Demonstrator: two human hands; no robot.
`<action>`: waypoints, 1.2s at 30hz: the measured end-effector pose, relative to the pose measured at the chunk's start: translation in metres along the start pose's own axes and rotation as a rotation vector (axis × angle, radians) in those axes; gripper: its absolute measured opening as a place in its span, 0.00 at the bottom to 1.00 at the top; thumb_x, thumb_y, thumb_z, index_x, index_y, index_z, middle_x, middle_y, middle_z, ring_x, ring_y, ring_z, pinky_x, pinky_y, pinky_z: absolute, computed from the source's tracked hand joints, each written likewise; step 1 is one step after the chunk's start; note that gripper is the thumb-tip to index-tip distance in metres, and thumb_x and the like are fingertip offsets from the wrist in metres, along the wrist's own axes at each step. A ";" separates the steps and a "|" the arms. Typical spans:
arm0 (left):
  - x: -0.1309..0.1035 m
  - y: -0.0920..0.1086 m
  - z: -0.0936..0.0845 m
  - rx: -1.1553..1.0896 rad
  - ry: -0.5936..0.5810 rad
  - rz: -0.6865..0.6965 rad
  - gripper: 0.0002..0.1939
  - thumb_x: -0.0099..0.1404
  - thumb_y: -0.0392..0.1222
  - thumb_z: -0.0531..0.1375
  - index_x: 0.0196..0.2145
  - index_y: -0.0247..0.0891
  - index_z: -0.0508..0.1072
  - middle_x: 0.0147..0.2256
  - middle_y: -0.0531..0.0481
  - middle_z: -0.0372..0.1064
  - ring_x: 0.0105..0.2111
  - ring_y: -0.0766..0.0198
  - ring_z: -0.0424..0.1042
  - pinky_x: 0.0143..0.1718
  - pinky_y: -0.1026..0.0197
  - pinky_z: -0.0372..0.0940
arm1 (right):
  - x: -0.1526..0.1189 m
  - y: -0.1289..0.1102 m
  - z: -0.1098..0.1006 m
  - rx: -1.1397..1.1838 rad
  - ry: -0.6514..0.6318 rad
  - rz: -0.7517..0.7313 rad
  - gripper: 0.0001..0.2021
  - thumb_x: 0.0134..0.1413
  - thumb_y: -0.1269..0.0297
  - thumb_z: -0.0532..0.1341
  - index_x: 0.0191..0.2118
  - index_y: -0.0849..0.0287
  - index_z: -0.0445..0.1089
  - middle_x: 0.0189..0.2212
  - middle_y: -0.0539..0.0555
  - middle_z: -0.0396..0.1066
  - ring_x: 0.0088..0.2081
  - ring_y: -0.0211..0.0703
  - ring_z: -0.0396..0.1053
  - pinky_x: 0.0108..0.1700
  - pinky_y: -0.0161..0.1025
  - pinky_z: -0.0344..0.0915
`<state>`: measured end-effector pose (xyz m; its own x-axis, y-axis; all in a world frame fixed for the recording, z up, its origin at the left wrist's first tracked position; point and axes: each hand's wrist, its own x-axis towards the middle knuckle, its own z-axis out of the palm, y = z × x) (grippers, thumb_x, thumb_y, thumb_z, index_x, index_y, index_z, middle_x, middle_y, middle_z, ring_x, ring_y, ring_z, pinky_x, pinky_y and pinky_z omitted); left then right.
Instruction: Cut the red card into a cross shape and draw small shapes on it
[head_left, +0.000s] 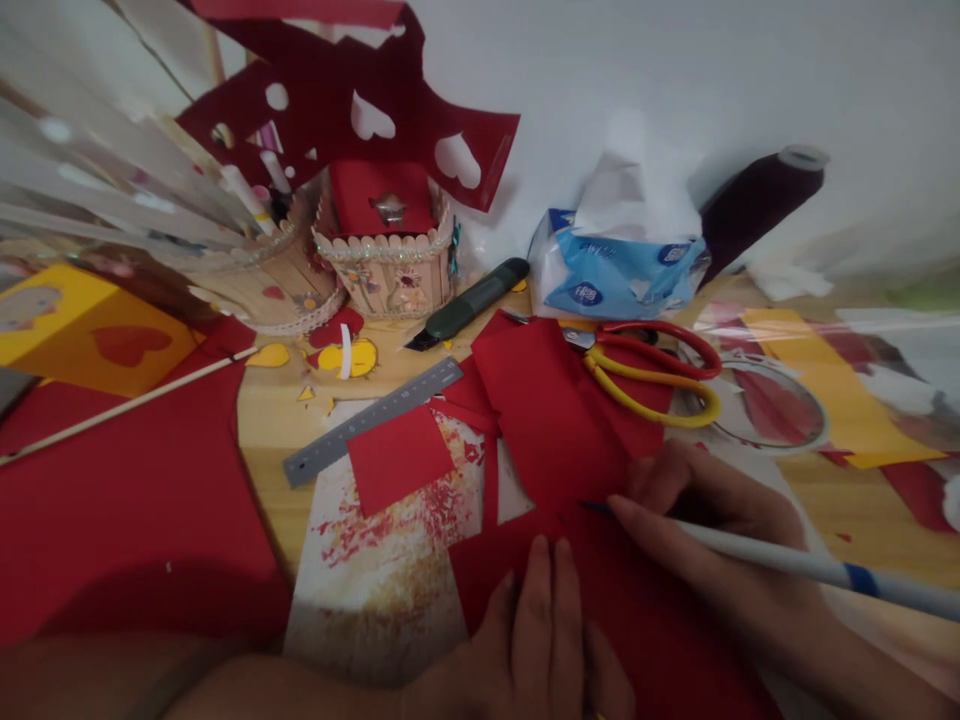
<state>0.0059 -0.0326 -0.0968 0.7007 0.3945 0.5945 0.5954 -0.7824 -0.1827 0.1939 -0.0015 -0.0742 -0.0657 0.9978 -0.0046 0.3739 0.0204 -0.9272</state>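
Observation:
My left hand (544, 630) lies with fingers stretched out on a sheet of red paper (637, 610). In my right hand (720, 520) is a slim white pen (772, 555) with a blue band; its dark tip is at the red paper, up and to the right of my left fingertips. Beyond the hands lies a larger folded-looking red piece (555, 410). Left of it, a small red paper rectangle (401, 458) rests on a paint-stained white sheet (375, 590), touching a grey ruler (375, 420).
Scissors (652, 370) with red and yellow handles lie behind my right hand. Farther back are a dark green cutter (480, 300), a blue tissue pack (622, 275), a dark thread cone (765, 215) and stick-sided baskets (397, 270). A yellow box (97, 330) and red sheet (127, 500) are left.

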 end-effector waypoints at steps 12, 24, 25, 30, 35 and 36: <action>-0.006 0.013 0.009 0.008 0.111 -0.205 0.15 0.68 0.26 0.45 0.29 0.38 0.66 0.32 0.46 0.81 0.32 0.59 0.82 0.24 0.67 0.72 | 0.003 -0.004 0.005 -0.083 -0.160 0.021 0.15 0.58 0.61 0.61 0.23 0.55 0.59 0.16 0.44 0.60 0.18 0.34 0.55 0.18 0.30 0.51; -0.004 0.017 0.008 -0.040 0.050 -0.204 0.16 0.67 0.26 0.46 0.28 0.37 0.68 0.35 0.45 0.81 0.34 0.59 0.82 0.25 0.67 0.73 | 0.001 -0.004 0.009 -0.123 -0.088 0.022 0.15 0.58 0.62 0.60 0.22 0.54 0.57 0.16 0.43 0.57 0.18 0.33 0.52 0.18 0.32 0.48; -0.003 0.015 0.007 -0.041 0.042 -0.177 0.16 0.66 0.26 0.46 0.27 0.37 0.68 0.34 0.46 0.81 0.34 0.60 0.82 0.25 0.68 0.73 | 0.001 -0.003 0.009 -0.128 -0.071 0.022 0.15 0.57 0.62 0.61 0.22 0.54 0.57 0.16 0.43 0.57 0.18 0.33 0.52 0.18 0.32 0.48; 0.000 0.000 -0.001 -0.037 -0.020 0.003 0.13 0.66 0.27 0.48 0.30 0.37 0.68 0.35 0.46 0.81 0.35 0.60 0.81 0.26 0.69 0.73 | 0.000 0.001 0.007 -0.156 -0.042 -0.018 0.15 0.57 0.63 0.61 0.23 0.54 0.57 0.16 0.44 0.60 0.18 0.34 0.54 0.18 0.32 0.50; -0.011 0.009 0.004 -0.063 0.000 -0.054 0.11 0.65 0.27 0.50 0.30 0.36 0.69 0.37 0.42 0.81 0.37 0.57 0.81 0.28 0.68 0.74 | 0.000 -0.002 0.009 -0.122 -0.014 0.025 0.15 0.55 0.61 0.62 0.21 0.54 0.57 0.15 0.44 0.60 0.18 0.34 0.54 0.18 0.33 0.50; -0.014 0.012 0.005 -0.057 0.008 -0.093 0.11 0.65 0.27 0.50 0.30 0.36 0.69 0.38 0.42 0.81 0.38 0.57 0.81 0.29 0.67 0.75 | 0.000 -0.003 0.009 -0.120 -0.013 0.037 0.15 0.55 0.61 0.61 0.21 0.54 0.57 0.15 0.44 0.60 0.18 0.35 0.54 0.18 0.33 0.50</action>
<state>0.0051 -0.0457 -0.1112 0.6399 0.4634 0.6130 0.6346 -0.7686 -0.0814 0.1845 -0.0021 -0.0748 -0.0619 0.9971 -0.0434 0.4839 -0.0081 -0.8751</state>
